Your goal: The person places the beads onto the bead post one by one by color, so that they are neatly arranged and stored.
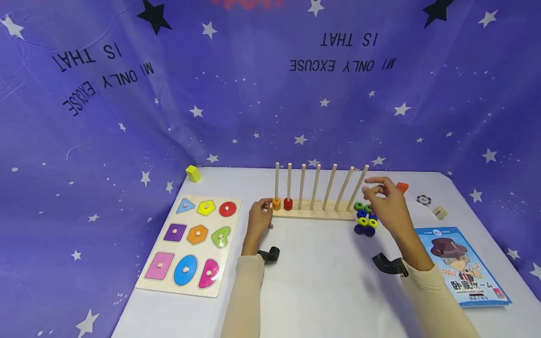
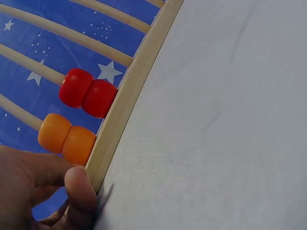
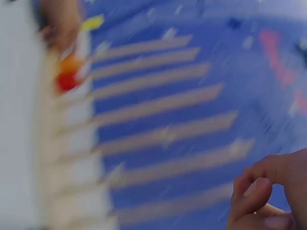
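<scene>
A wooden peg rack (image 1: pixel 314 211) with several upright pegs stands on the table. Two orange beads (image 2: pixel 67 139) sit on its leftmost peg, and two red beads (image 2: pixel 88 92) on the peg beside it. My left hand (image 1: pixel 259 219) pinches the left end of the base, as the left wrist view shows. Close to the top of the rightmost peg, my right hand (image 1: pixel 390 206) is raised with loosely bent fingers; I see nothing between them. Below it, at the rack's right end, lie green beads (image 1: pixel 358 206), blue beads (image 1: pixel 361 213), yellow beads (image 1: pixel 362 222) and dark blue beads (image 1: pixel 369 231).
To the left lies a shape puzzle board (image 1: pixel 192 251), with a yellow block (image 1: pixel 193 173) behind it. On the right are a blue booklet (image 1: pixel 465 277), a poker chip (image 1: pixel 423 200), a small wooden block (image 1: pixel 439 212) and an orange block (image 1: pixel 402 187). A purple star-printed cloth (image 1: pixel 262 94) hangs behind.
</scene>
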